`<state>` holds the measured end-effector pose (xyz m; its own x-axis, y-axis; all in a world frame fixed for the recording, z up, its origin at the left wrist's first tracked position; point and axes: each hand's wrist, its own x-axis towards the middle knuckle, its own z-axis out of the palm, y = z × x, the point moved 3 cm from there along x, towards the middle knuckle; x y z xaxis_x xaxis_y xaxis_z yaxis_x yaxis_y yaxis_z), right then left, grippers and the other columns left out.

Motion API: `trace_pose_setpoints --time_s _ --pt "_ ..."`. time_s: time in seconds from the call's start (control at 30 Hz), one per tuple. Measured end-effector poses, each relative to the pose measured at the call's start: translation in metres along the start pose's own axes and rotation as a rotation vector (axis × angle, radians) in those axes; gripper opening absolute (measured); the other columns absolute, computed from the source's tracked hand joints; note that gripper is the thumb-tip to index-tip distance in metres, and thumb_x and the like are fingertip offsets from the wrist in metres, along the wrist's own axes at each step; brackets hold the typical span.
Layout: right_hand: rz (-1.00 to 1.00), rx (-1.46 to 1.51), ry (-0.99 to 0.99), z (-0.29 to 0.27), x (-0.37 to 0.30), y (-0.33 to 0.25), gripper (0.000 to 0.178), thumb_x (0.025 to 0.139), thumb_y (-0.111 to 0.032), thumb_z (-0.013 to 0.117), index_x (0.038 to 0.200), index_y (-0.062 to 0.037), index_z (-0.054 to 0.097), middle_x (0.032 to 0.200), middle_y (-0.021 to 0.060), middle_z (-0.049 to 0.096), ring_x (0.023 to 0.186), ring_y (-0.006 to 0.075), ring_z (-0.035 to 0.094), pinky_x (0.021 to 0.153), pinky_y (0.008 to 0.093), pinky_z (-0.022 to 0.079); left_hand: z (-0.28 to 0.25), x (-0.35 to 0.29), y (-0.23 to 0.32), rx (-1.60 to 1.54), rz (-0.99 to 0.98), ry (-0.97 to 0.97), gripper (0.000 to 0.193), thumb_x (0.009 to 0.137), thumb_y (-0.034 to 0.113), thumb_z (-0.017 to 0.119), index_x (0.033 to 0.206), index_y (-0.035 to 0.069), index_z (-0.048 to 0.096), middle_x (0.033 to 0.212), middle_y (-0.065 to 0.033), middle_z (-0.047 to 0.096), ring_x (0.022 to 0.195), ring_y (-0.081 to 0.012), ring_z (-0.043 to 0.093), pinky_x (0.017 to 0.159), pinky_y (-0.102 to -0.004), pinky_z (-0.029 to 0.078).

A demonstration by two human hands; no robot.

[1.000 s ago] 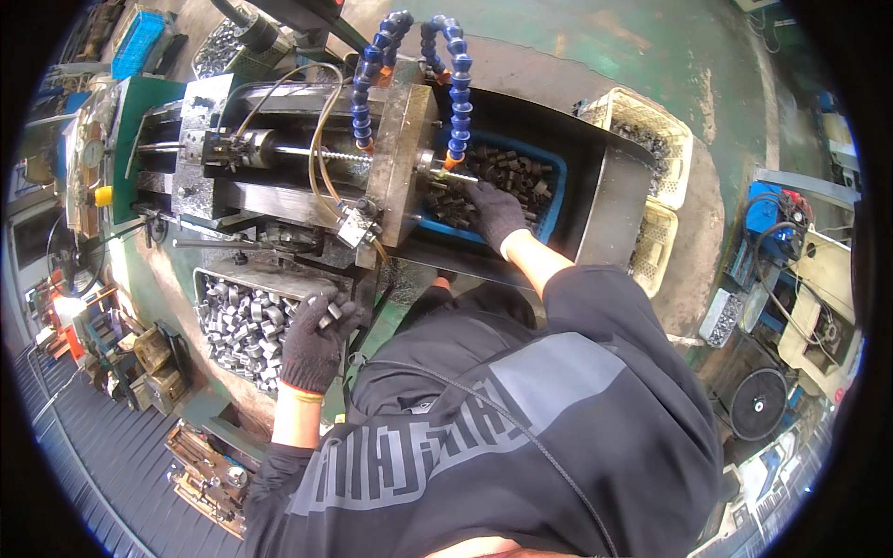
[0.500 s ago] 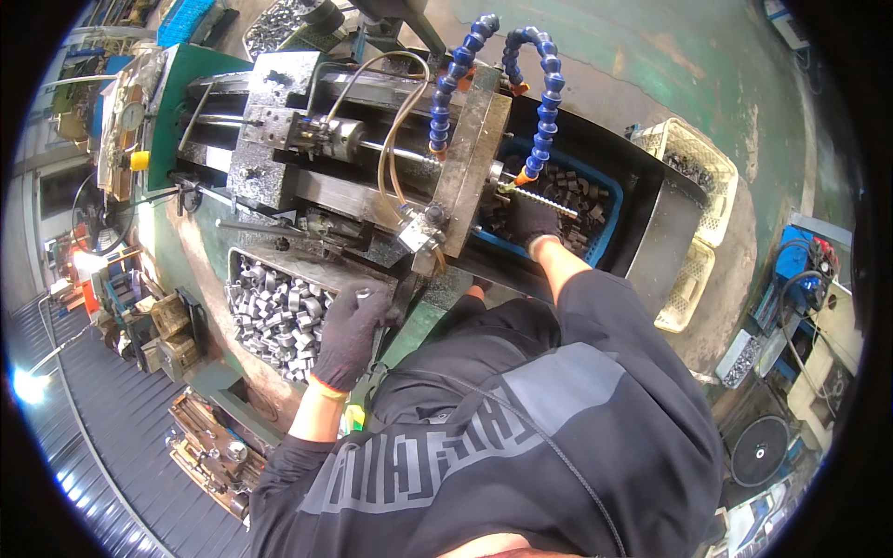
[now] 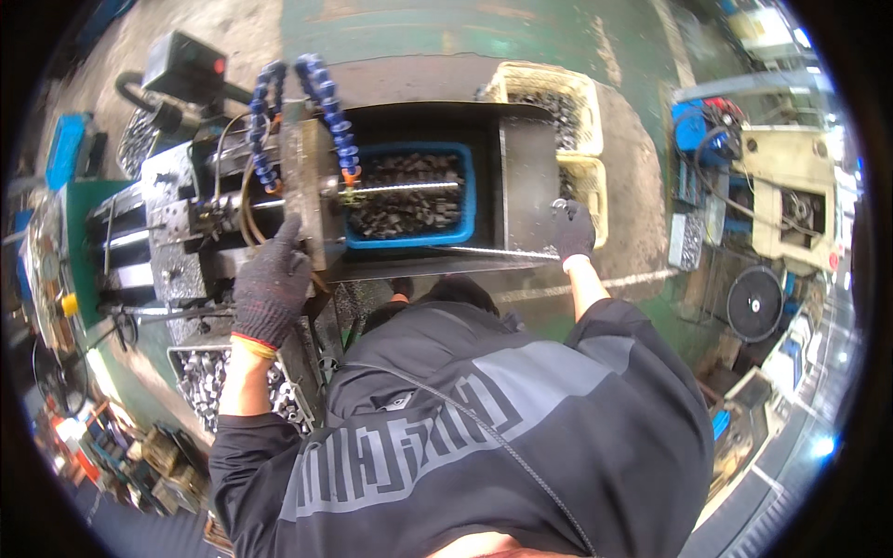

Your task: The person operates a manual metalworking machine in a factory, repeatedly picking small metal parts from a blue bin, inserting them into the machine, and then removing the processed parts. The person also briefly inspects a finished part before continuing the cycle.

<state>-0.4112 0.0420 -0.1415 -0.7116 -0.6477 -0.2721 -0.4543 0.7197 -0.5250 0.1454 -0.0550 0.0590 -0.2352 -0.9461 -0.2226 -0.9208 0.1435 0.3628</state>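
Both of my hands wear dark knit gloves. My left hand [image 3: 273, 284] is raised at the near side of the machine's upright steel block [image 3: 314, 191]. Its index finger stretches toward the block; whether it touches cannot be made out. Over the right end of the machine tray, my right hand [image 3: 574, 231] has curled fingers, with a small shiny metal ring [image 3: 559, 203] at their tips. A long thin metal rod [image 3: 493, 251] runs along the tray's near edge to this hand; I cannot tell whether the hand grips it. Another toothed rod [image 3: 414, 188] sticks out of the block.
Below the toothed rod sits a blue basket [image 3: 470, 200] with dark metal pieces. Blue segmented coolant hoses [image 3: 333, 121] arch over the block. Cream crates [image 3: 595, 102] stand beyond the tray's right end. A metal bin [image 3: 209, 377] of silver rings is at left.
My head view has swung to the right. My right hand has gone from under the toothed rod to the tray's right end. My left hand has moved from the ring bin to the block.
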Motion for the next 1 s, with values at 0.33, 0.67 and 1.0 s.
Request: trace_pose_setpoints --time_s 0.33,0.67,1.0 --pt "-0.914 -0.090 -0.142 0.033 -0.031 -0.119 0.060 0.096 -0.032 0.078 0.147 -0.0051 0.060 0.137 0.0214 0.071 0.126 0.0424 0.067 0.107 0.0500 0.054 0.005 -0.021 -0.002 0.010 -0.227 0.037 0.060 0.096 0.022 0.078 0.154 0.022 0.061 0.125 -0.0186 0.078 0.103 -0.0422 0.078 0.089 -0.0522 0.062" --pt "-0.919 -0.429 -0.714 0.139 -0.079 -0.228 0.034 0.103 -0.028 0.068 0.131 -0.0103 0.073 0.120 0.0195 0.079 0.114 0.0376 0.076 0.097 0.0500 0.060 0.043 -0.044 -0.006 -0.887 -0.524 0.028 0.045 0.103 0.018 0.073 0.145 0.004 0.064 0.109 -0.0120 0.078 0.090 -0.0194 0.075 0.085 -0.0389 0.063" --pt "-0.991 -0.338 -0.680 0.109 -0.033 -0.184 0.046 0.104 -0.053 0.060 0.107 -0.0110 0.078 0.108 0.0179 0.079 0.107 0.0409 0.075 0.093 0.0535 0.058 0.069 -0.061 0.052 -2.152 -0.607 0.175 0.024 0.108 0.015 0.065 0.123 -0.003 0.066 0.118 -0.0238 0.071 0.116 -0.0418 0.071 0.118 -0.0643 0.053"
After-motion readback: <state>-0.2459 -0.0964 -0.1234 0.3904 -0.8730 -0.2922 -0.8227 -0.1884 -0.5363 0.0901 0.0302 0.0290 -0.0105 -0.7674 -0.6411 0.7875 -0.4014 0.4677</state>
